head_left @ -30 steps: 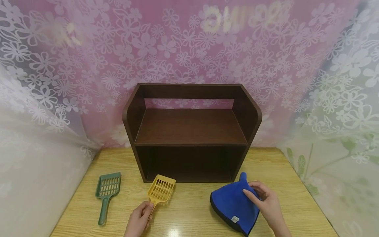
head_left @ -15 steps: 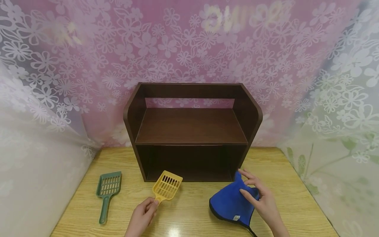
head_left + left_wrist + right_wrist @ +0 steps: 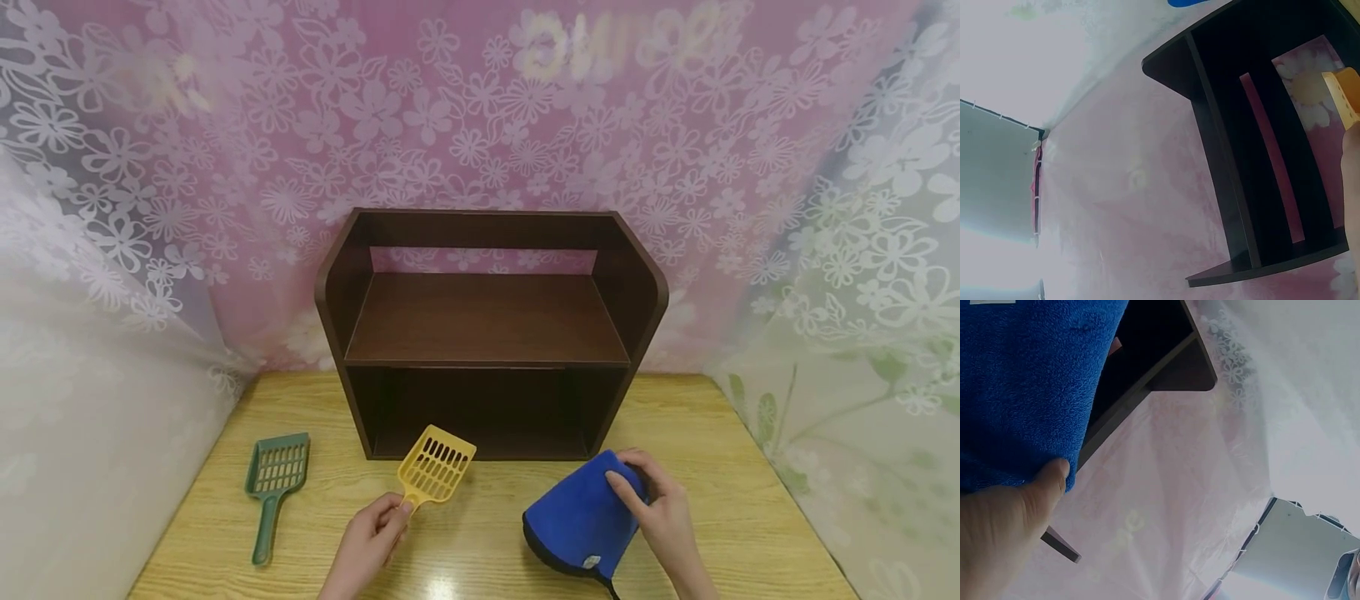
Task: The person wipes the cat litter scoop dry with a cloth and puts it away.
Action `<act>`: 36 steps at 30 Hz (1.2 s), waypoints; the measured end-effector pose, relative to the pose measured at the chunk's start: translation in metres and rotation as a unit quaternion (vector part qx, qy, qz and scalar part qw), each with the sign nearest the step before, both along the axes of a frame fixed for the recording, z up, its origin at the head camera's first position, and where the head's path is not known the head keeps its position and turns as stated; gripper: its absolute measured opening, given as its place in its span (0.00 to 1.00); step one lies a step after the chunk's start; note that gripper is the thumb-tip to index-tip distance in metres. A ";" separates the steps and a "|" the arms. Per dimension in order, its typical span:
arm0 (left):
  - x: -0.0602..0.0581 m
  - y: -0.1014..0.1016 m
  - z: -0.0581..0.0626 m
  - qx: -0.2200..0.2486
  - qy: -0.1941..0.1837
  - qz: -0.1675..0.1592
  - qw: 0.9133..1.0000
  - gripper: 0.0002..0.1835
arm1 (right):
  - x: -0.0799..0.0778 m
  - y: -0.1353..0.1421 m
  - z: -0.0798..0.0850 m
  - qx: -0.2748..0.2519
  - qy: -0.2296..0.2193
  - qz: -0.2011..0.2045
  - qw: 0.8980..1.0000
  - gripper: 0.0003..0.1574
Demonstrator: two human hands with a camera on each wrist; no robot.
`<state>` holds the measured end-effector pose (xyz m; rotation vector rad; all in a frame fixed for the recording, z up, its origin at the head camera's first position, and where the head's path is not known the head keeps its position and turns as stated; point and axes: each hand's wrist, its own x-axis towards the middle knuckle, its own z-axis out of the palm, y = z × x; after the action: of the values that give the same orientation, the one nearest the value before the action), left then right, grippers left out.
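Observation:
In the head view my left hand [image 3: 372,537] pinches the handle of a yellow slotted litter scoop [image 3: 437,469], its head tilted up to the right in front of the shelf. A corner of the scoop's yellow head [image 3: 1342,94] shows at the right edge of the left wrist view. My right hand [image 3: 662,510] grips the upper part of a blue plush cloth [image 3: 581,518] with a black border, a small white tag and a dark strip hanging at the bottom. The right thumb lies on the front of the blue cloth [image 3: 1029,394] in the right wrist view; the other fingers are mostly hidden behind it.
A dark brown two-tier shelf [image 3: 487,321] stands at the back of the wooden table [image 3: 697,433]. On the left lies a green slotted litter scoop [image 3: 273,500]. Flowered sheets [image 3: 450,108] hang behind and on both sides.
My left hand has moved the yellow litter scoop right and slightly up. The blue cloth's upright tip has folded down under my right hand, which has shifted slightly left.

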<state>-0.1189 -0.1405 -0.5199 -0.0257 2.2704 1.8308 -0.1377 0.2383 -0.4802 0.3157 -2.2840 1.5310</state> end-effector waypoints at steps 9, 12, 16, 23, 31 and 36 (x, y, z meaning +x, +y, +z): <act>-0.003 0.007 0.009 -0.006 0.020 0.007 1.000 0.20 | -0.001 -0.005 0.001 -0.036 0.041 0.053 0.997 0.31; -0.004 0.010 0.013 -0.007 0.027 -0.001 1.000 0.19 | -0.002 -0.006 0.001 -0.027 0.033 0.038 0.998 0.28; -0.006 0.016 0.018 -0.008 0.034 -0.005 0.999 0.18 | -0.005 -0.008 0.002 -0.025 0.051 0.054 0.997 0.19; -0.007 0.025 0.023 -0.007 0.039 -0.017 0.999 0.17 | -0.004 -0.019 0.014 -0.044 0.122 0.123 0.984 0.21; -0.005 0.035 0.026 -0.011 0.042 -0.029 0.999 0.18 | -0.004 -0.026 0.021 0.067 0.037 0.022 0.997 0.14; -0.004 0.042 0.023 -0.035 0.081 -0.032 0.996 0.17 | -0.014 -0.028 0.012 0.117 0.019 0.008 0.993 0.12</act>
<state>-0.1229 -0.0981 -0.4971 0.1904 2.4124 1.7799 -0.1513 0.2105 -0.4684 0.4229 -2.4387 1.2523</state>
